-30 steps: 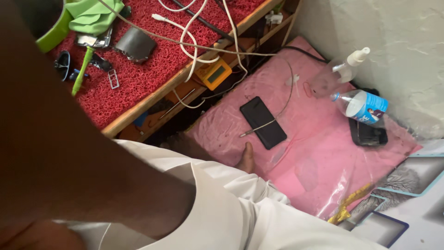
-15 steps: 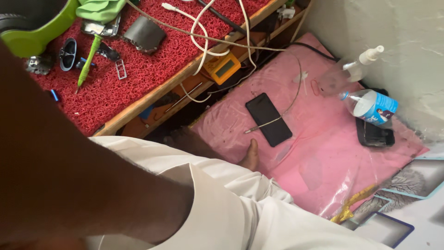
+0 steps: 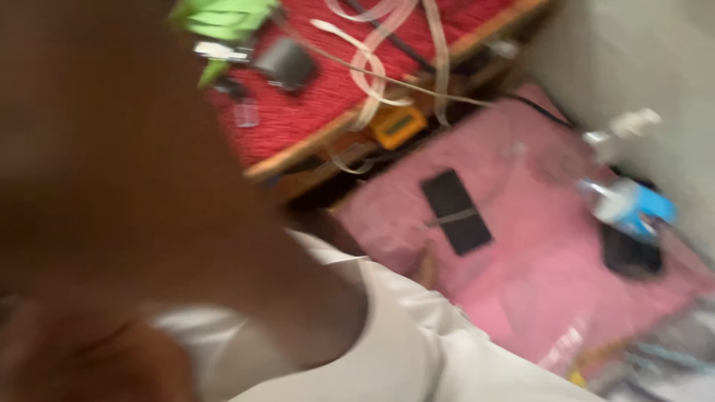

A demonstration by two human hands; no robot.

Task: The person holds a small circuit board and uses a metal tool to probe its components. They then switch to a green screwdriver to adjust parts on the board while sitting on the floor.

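Across the left half of my view my own bare arm (image 3: pixel 134 193) fills the picture, very close to the camera and blurred. I see no hand at the end of it, so I cannot tell whether my fingers are spread, closed or clamped on anything; neither of my hands shows clearly. Below the arm lies my white garment (image 3: pixel 402 350), running toward the bottom edge.

Beyond it, on the pink cloth (image 3: pixel 536 246), a black phone (image 3: pixel 456 211) lies flat with a thin pale stick-like thing across it. It is the nearest loose thing to my arm, and apart from it. Further right on the same cloth a clear bottle with a blue label (image 3: pixel 629 205) lies tilted, touching or just beside a dark flat object (image 3: pixel 631 253). A white spray bottle (image 3: pixel 622 126) sits by the wall.

Up top, the red mat (image 3: pixel 328 82) on a wooden-edged table carries looping white cables (image 3: pixel 372 67), a green thing (image 3: pixel 223 18) and a small dark pouch (image 3: pixel 287 63). A yellow meter (image 3: pixel 398 125) sits just under the table's edge.
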